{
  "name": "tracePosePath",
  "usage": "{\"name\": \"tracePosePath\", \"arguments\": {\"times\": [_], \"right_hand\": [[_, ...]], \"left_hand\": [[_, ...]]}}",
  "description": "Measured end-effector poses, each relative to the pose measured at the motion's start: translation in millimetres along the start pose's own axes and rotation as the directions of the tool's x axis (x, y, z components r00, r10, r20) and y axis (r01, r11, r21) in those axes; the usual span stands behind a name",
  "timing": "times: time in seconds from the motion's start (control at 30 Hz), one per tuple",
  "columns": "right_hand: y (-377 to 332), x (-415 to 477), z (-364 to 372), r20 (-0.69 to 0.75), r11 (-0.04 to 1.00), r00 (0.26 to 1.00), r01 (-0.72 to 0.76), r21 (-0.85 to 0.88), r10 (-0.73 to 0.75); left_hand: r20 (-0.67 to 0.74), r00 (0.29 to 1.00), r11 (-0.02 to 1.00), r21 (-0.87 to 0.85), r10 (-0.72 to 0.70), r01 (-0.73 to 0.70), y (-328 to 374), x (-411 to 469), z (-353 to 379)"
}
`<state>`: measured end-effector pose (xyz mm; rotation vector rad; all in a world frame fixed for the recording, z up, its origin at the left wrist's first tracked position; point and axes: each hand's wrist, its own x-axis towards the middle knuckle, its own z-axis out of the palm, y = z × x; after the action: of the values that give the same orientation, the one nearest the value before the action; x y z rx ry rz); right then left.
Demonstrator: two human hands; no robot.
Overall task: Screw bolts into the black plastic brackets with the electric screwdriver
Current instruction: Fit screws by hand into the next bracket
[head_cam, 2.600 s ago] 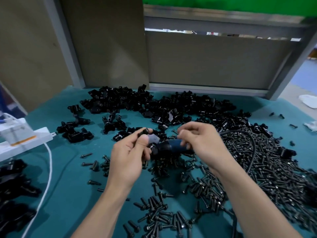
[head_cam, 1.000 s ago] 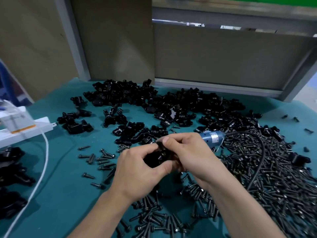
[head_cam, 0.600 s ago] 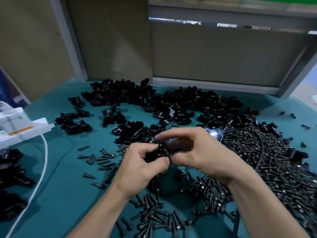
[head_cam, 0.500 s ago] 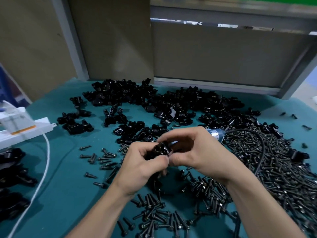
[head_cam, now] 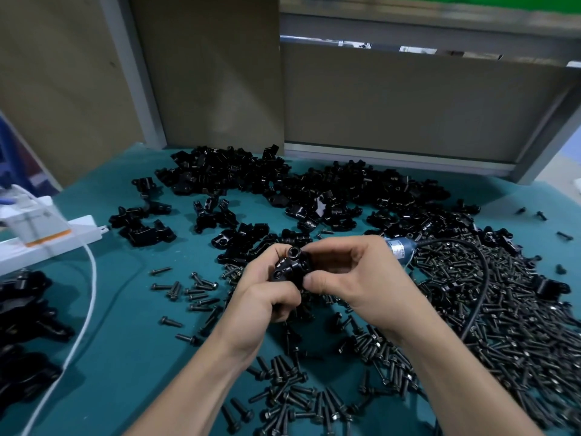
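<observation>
Bracket (head_cam: 290, 269) clutched in left hand (head_cam: 267, 297) | right hand (head_cam: 355, 278) wrapped round screwdriver (head_cam: 401, 250) | far-edge bracket heap (head_cam: 239, 174), right-edge bolts (head_cam: 518, 325): plenty left, likely

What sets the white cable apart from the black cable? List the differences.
The white cable leaves the white power strip at left; the black cable leaves the blue screwdriver at right. The white cable lies on bare green mat; the black cable arcs over the bolt heap. Both curve toward the near edge.
</observation>
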<state>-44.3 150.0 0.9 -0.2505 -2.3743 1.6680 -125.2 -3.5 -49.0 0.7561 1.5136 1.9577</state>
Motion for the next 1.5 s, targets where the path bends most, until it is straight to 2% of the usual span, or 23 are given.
{"name": "tracePosePath", "arguments": {"times": [0.27, 0.47, 0.6, 0.87, 0.93, 1.0, 1.07, 1.13, 1.23, 1.5], "right_hand": [[1.7, -1.4, 5.7, -0.022, 0.997, 1.0, 0.008, -0.079, -0.01], [3.9, -2.8, 5.7, -0.171, 0.993, 0.983, -0.088, -0.073, 0.074], [0.7, -3.9, 11.7, -0.21, 0.994, 0.976, -0.082, -0.076, 0.065], [6.8, -3.6, 23.4, -0.218, 0.981, 0.976, -0.048, -0.189, 0.005], [9.8, -2.1, 19.0, -0.179, 0.916, 0.983, -0.106, -0.388, 0.038], [12.6, -1.8, 13.0, -0.104, 0.775, 0.99, -0.141, -0.617, 0.097], [13.1, -1.3, 8.1, -0.048, 0.676, 0.984, -0.152, -0.721, 0.17], [12.3, -1.1, 8.8, -0.01, 0.665, 0.978, -0.148, -0.732, 0.207], [13.1, -2.1, 21.6, 0.037, 0.645, 0.982, -0.093, -0.759, 0.185], [18.2, -3.5, 29.0, 0.003, 0.665, 0.995, -0.064, -0.744, 0.1]], "left_hand": [[-0.008, 1.0, 0.998, 0.062, 0.009, -0.009, -0.5, -2.4, -0.7], [-0.113, 0.99, 0.982, 0.179, 0.082, -0.061, -1.4, -0.2, -4.6], [-0.18, 0.977, 0.988, 0.125, 0.112, -0.09, 2.5, 1.0, 5.1], [-0.241, 0.971, 0.996, -0.087, 0.004, -0.026, 8.0, 2.2, 2.7], [-0.288, 0.957, 0.993, -0.114, -0.022, -0.012, 7.9, 3.5, 0.3], [-0.32, 0.947, 0.993, -0.122, -0.039, -0.001, 7.3, 4.8, -2.3], [-0.336, 0.941, 0.992, -0.123, -0.048, 0.007, 6.3, 4.9, -3.5], [-0.344, 0.938, 0.993, -0.12, -0.054, 0.013, 5.9, 4.9, -3.2], [-0.358, 0.932, 0.992, -0.128, -0.061, 0.016, 5.2, 5.8, -2.6], [-0.341, 0.939, 0.992, -0.125, -0.056, 0.014, 4.4, 6.7, -3.0]]}}
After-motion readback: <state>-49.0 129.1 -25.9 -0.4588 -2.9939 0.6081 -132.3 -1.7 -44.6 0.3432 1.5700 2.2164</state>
